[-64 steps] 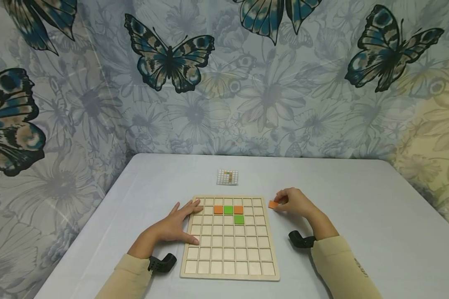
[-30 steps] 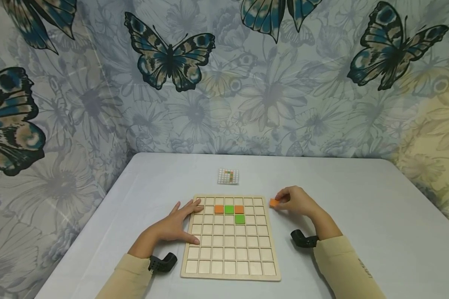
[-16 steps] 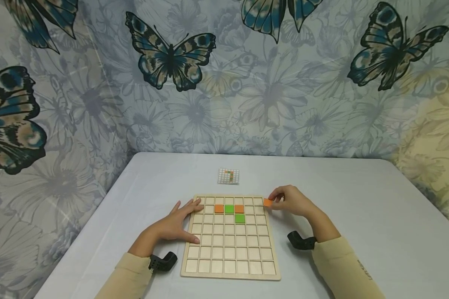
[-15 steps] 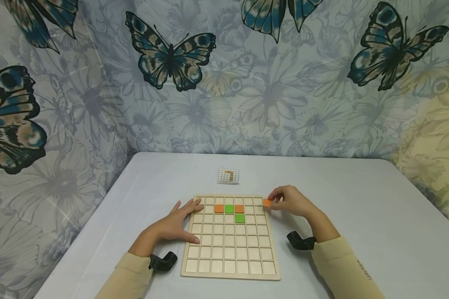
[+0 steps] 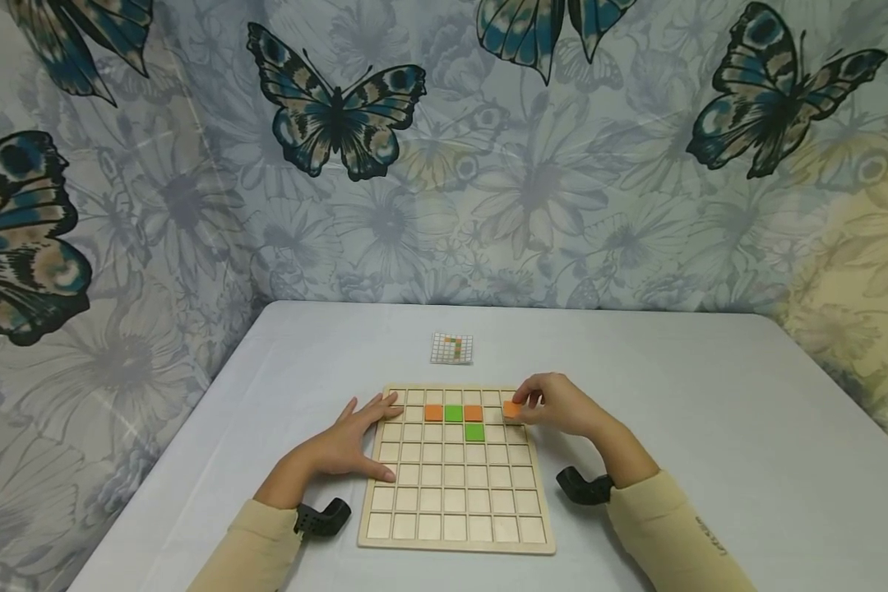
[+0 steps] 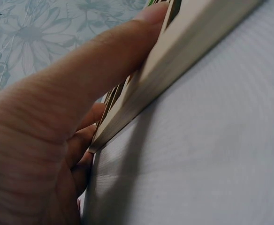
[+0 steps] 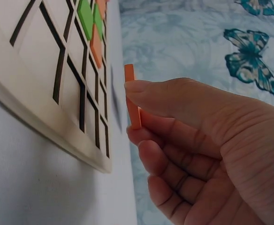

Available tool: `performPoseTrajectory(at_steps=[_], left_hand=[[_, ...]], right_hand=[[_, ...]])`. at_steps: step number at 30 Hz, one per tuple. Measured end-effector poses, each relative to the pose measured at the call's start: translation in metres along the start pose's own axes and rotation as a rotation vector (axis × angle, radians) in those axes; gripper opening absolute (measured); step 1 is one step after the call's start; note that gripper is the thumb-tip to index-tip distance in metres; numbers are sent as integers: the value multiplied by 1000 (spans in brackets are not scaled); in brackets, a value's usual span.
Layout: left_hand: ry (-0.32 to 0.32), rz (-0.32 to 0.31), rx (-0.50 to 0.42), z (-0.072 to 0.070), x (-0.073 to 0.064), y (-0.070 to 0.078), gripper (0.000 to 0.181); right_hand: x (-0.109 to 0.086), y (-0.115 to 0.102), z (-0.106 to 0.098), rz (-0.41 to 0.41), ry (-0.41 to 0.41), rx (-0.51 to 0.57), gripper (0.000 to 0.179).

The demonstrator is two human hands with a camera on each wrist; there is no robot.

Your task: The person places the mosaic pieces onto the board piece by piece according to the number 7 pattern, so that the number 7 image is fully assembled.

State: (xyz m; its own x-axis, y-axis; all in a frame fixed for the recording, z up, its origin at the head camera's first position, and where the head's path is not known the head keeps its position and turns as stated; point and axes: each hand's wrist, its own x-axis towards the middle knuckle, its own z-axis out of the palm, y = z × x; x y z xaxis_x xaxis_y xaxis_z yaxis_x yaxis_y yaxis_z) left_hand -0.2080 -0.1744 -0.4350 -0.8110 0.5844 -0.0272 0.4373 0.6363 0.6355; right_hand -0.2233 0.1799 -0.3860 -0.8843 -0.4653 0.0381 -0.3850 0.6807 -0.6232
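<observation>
Above the right side of the wooden grid board (image 5: 455, 476), pinching an orange tile (image 5: 511, 409) in the right hand (image 5: 558, 404), resting the spread left hand (image 5: 344, 444) on the board's left edge, and showing four seated tiles (image 5: 453, 413) between, plus a printed card (image 5: 451, 349) beyond on the white table (image 5: 681, 395).

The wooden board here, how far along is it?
Done: four tiles sit in the board, two orange, two green. In hand: the right hand pinches another orange tile, not yet set down. Remaining: that tile, and perhaps more; the card seems to show a longer column.
</observation>
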Motion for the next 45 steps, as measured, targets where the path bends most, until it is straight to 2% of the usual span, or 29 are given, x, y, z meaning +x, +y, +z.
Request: performPoseTrajectory(at_steps=[9,16,24,34,45], left_hand=[[5,-3,-4,0,-1,2,96],[3,-2,-5,-1,-1,2,96],[5,3,-8,0,-1,2,96],[3,-5,-11,-1,-1,3,96],[4,-9,-3,0,-1,3,96]], right_hand=[[0,-7,7,-32,-42,15,17],[1,-17,13,-46,-58,-39,16],[0,-23,21,-44,-112,-2,15],[0,-31,29,-79,-119,27,17],[1,-37,40,-114,-144,-45,14]])
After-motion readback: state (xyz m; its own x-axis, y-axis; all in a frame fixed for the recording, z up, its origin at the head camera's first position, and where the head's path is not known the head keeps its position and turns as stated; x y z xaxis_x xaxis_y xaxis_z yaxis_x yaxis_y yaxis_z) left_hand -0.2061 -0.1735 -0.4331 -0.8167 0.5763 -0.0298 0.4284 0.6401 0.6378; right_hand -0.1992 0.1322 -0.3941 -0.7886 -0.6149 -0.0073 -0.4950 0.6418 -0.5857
